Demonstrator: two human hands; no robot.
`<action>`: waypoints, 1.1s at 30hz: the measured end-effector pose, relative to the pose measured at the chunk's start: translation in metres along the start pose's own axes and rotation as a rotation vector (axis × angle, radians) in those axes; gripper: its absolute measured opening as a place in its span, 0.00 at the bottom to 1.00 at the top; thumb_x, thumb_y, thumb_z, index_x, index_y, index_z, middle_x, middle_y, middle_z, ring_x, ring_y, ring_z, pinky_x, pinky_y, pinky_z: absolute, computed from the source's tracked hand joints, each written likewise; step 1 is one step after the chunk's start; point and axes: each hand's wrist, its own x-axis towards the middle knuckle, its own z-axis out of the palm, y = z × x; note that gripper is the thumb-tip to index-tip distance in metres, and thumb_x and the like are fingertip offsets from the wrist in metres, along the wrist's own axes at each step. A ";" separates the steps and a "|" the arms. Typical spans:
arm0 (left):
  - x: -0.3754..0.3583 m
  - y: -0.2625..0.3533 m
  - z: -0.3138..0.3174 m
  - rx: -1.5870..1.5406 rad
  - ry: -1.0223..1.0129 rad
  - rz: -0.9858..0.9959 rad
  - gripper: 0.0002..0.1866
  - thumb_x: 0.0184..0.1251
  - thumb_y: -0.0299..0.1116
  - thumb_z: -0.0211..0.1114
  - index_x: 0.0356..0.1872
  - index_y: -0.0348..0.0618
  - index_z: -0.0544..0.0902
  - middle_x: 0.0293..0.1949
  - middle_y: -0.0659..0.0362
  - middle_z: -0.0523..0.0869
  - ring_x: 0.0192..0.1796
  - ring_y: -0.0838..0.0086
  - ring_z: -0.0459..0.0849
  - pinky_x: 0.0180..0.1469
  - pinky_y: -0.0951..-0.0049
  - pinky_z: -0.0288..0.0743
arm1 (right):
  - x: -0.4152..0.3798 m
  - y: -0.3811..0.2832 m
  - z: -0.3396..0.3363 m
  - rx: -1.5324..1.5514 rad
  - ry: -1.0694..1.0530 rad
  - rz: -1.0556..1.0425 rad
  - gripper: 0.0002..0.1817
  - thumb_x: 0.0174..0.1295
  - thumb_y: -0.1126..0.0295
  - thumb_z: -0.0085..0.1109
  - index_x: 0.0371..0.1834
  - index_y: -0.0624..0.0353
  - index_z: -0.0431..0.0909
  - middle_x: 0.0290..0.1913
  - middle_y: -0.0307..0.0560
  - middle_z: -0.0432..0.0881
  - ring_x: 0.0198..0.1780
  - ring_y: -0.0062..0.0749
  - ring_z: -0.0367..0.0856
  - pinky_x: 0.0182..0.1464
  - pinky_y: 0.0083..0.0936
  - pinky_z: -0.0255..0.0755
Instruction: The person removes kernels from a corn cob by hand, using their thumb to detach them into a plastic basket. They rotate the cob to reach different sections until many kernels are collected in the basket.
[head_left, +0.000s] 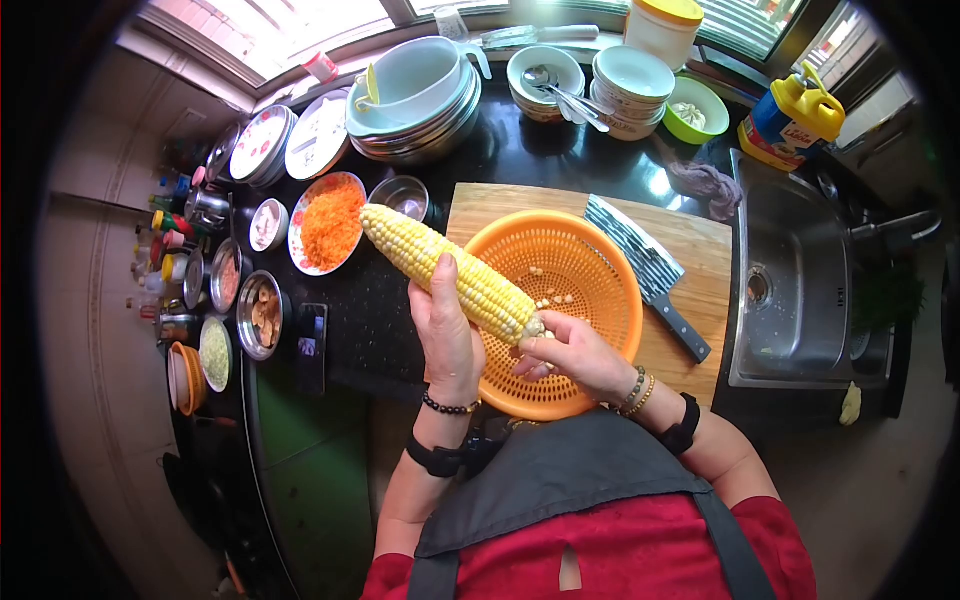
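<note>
A yellow corn cob (440, 268) is held at a slant over the left side of an orange colander (625, 300). My left hand (447, 325) is closed around the cob's middle, with the thumb on top. The fingers of my right hand (570, 355) are closed at the cob's near end, where the kernels meet the pale stub. Several loose kernels (555, 300) lie inside the colander. It stands on a wooden cutting board (480, 205), and a cleaver (650, 270) rests on the board to its right.
Shredded carrot (332, 225) fills a plate at the left, near small bowls and a phone (312, 348). Stacked bowls (415, 100) stand at the back. To the right are a steel sink (790, 300) and a yellow-and-blue jug (790, 120).
</note>
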 end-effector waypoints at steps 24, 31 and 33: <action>-0.009 -0.003 0.006 0.043 0.036 0.105 0.22 0.63 0.38 0.63 0.50 0.38 0.65 0.38 0.58 0.74 0.34 0.76 0.79 0.37 0.75 0.77 | -0.002 0.000 0.001 0.083 -0.023 -0.002 0.12 0.63 0.67 0.53 0.45 0.62 0.71 0.37 0.41 0.78 0.35 0.20 0.80 0.39 0.17 0.75; -0.006 -0.011 0.001 0.083 0.053 0.140 0.20 0.64 0.39 0.62 0.49 0.39 0.66 0.38 0.57 0.76 0.35 0.74 0.79 0.37 0.73 0.77 | -0.003 -0.003 0.001 0.070 -0.022 0.021 0.11 0.62 0.68 0.52 0.43 0.63 0.71 0.37 0.42 0.78 0.35 0.20 0.80 0.39 0.17 0.75; -0.008 -0.011 0.002 0.114 0.058 0.151 0.19 0.64 0.39 0.61 0.49 0.39 0.67 0.37 0.57 0.76 0.35 0.73 0.80 0.36 0.72 0.79 | -0.004 -0.004 0.002 0.053 -0.022 0.020 0.11 0.62 0.68 0.52 0.43 0.64 0.72 0.36 0.42 0.78 0.35 0.21 0.80 0.38 0.17 0.75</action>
